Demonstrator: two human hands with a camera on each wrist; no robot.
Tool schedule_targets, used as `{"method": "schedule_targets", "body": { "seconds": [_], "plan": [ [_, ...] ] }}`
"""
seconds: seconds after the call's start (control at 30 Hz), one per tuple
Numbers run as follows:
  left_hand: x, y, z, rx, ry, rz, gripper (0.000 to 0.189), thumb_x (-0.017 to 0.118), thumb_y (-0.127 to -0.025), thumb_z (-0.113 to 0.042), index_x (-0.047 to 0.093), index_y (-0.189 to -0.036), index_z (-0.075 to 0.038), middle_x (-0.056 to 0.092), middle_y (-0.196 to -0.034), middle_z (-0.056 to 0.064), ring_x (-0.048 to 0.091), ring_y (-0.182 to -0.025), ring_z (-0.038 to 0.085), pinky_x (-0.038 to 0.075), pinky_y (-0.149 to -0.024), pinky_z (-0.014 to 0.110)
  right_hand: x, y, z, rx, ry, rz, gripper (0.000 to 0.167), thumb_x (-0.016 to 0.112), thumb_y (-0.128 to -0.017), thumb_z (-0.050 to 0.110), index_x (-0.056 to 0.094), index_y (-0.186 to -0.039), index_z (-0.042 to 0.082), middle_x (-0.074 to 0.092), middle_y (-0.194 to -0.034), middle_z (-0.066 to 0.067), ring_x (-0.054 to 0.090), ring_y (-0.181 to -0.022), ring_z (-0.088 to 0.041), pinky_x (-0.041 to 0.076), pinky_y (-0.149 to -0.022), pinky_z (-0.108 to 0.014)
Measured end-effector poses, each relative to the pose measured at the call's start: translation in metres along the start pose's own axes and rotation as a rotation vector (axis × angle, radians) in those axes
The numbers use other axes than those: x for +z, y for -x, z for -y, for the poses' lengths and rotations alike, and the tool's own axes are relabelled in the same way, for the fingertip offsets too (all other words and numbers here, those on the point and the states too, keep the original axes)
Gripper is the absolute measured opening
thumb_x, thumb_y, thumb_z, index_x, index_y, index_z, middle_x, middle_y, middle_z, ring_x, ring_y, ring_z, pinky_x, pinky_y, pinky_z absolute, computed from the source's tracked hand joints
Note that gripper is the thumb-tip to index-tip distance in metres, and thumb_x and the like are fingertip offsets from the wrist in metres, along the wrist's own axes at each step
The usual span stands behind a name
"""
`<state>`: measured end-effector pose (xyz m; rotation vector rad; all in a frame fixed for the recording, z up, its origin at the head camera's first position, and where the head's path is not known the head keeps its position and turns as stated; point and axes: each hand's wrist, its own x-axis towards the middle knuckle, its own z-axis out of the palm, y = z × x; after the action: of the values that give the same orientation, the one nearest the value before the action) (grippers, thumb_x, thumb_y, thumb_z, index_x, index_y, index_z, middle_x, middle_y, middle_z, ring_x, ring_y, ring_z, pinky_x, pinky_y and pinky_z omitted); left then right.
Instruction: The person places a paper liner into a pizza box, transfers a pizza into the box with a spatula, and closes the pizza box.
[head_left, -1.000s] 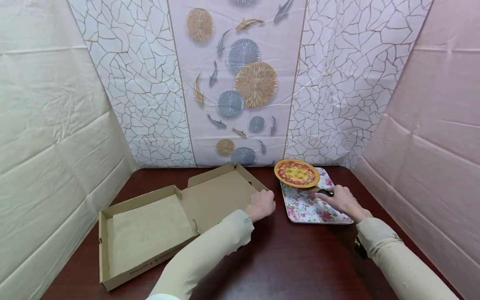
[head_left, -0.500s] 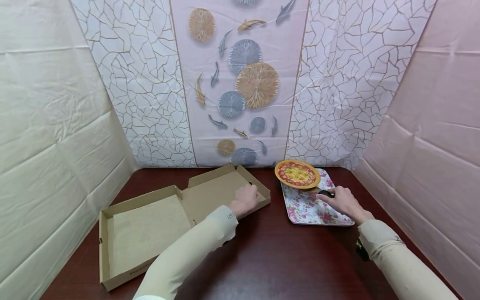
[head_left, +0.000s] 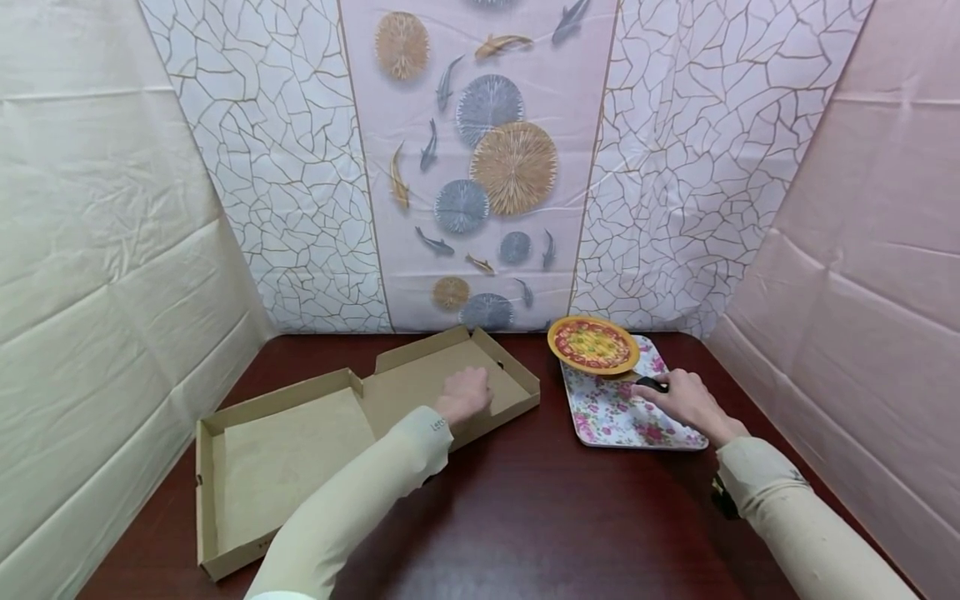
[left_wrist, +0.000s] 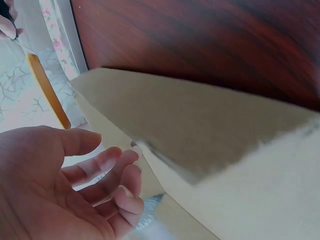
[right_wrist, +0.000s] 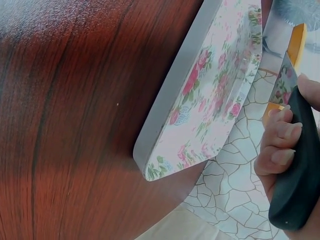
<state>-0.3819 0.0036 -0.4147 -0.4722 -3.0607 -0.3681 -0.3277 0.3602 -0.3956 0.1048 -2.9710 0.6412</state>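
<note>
In the head view, my right hand (head_left: 686,400) grips the black handle (right_wrist: 295,175) of a pizza server. Its shiny metal blade (right_wrist: 285,82) reaches under a round pizza (head_left: 592,344) with an orange-yellow rim and red and yellow topping. The pizza hangs tilted above the far part of a flower-patterned tray (head_left: 618,417). Over the raised lid side of an open cardboard pizza box (head_left: 420,379) is my left hand (head_left: 465,393). The left wrist view shows its fingers loosely bent, holding nothing, close to the lid's cardboard flap (left_wrist: 165,115). Whether they touch it I cannot tell.
The box's base (head_left: 300,467), lined with a pale sheet, lies to the left on the dark red wooden table (head_left: 570,517). A patterned cloth wall (head_left: 480,250) stands directly behind the table, with pale cloth at both sides.
My left hand has moved left, from the lid's right edge to over its middle. The right hand, server and pizza have stayed nearly still.
</note>
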Motion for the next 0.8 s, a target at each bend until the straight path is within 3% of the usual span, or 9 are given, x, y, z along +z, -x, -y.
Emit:
{"method": "schedule_targets", "body": {
  "seconds": [0.27, 0.37, 0.5, 0.57, 0.63, 0.73, 0.8],
  "plan": [
    [-0.003, 0.000, 0.015, -0.029, 0.030, 0.018, 0.017, 0.058, -0.090, -0.017, 0.055, -0.075, -0.011, 0.058, -0.071, 0.005, 0.056, -0.061, 0.020, 0.049, -0.055, 0.035, 0.000, 0.000, -0.001, 0.004, -0.009, 0.007, 0.064, 0.057, -0.088, 0.061, 0.069, -0.097, -0.002, 0.051, -0.068, -0.006, 0.045, -0.053, -0.013, 0.038, -0.048, -0.028],
    [-0.005, 0.000, 0.020, -0.034, 0.021, 0.011, 0.022, 0.056, -0.093, -0.021, 0.054, -0.073, -0.012, 0.056, -0.069, 0.004, 0.056, -0.064, 0.020, 0.049, -0.064, 0.037, 0.000, 0.000, 0.000, -0.001, -0.007, 0.006, 0.061, 0.057, -0.089, 0.059, 0.070, -0.096, -0.001, 0.051, -0.068, -0.005, 0.045, -0.054, -0.014, 0.037, -0.049, -0.028],
    [-0.008, 0.000, 0.025, -0.039, -0.023, -0.029, 0.033, 0.052, -0.097, -0.033, 0.055, -0.071, -0.014, 0.066, -0.083, 0.008, 0.063, -0.087, 0.028, 0.047, -0.087, 0.048, 0.001, -0.001, 0.000, -0.003, -0.008, 0.008, 0.059, 0.057, -0.089, 0.059, 0.069, -0.093, 0.001, 0.050, -0.068, -0.005, 0.045, -0.054, -0.014, 0.037, -0.049, -0.029],
    [-0.010, 0.001, 0.027, -0.051, -0.030, -0.042, 0.034, 0.050, -0.098, -0.039, 0.062, -0.081, -0.012, 0.069, -0.099, 0.012, 0.062, -0.103, 0.033, 0.043, -0.095, 0.055, 0.001, -0.001, 0.000, -0.003, -0.011, 0.012, 0.060, 0.057, -0.089, 0.059, 0.070, -0.094, 0.001, 0.050, -0.067, -0.005, 0.045, -0.053, -0.013, 0.037, -0.048, -0.029],
    [-0.012, 0.002, 0.028, -0.068, -0.040, -0.042, 0.042, 0.046, -0.098, -0.046, 0.066, -0.101, -0.010, 0.066, -0.117, 0.015, 0.056, -0.117, 0.036, 0.039, -0.100, 0.060, 0.001, -0.001, 0.001, -0.005, -0.014, 0.014, 0.059, 0.056, -0.089, 0.060, 0.070, -0.093, 0.002, 0.050, -0.067, -0.005, 0.045, -0.052, -0.013, 0.037, -0.047, -0.029],
    [-0.014, 0.003, 0.031, -0.093, -0.032, -0.011, 0.056, 0.038, -0.099, -0.054, 0.056, -0.133, -0.014, 0.055, -0.138, 0.015, 0.044, -0.132, 0.036, 0.032, -0.105, 0.064, 0.001, 0.000, 0.003, -0.012, -0.017, 0.008, 0.055, 0.058, -0.089, 0.058, 0.070, -0.089, 0.004, 0.049, -0.063, -0.003, 0.044, -0.050, -0.013, 0.037, -0.045, -0.028],
    [-0.016, 0.004, 0.033, -0.099, -0.026, 0.015, 0.061, 0.032, -0.099, -0.057, 0.048, -0.141, -0.016, 0.047, -0.146, 0.015, 0.037, -0.138, 0.036, 0.027, -0.107, 0.067, 0.001, 0.000, 0.004, -0.015, -0.017, 0.005, 0.052, 0.059, -0.089, 0.056, 0.068, -0.083, 0.006, 0.048, -0.061, -0.002, 0.044, -0.049, -0.012, 0.037, -0.045, -0.028]
  ]
}}
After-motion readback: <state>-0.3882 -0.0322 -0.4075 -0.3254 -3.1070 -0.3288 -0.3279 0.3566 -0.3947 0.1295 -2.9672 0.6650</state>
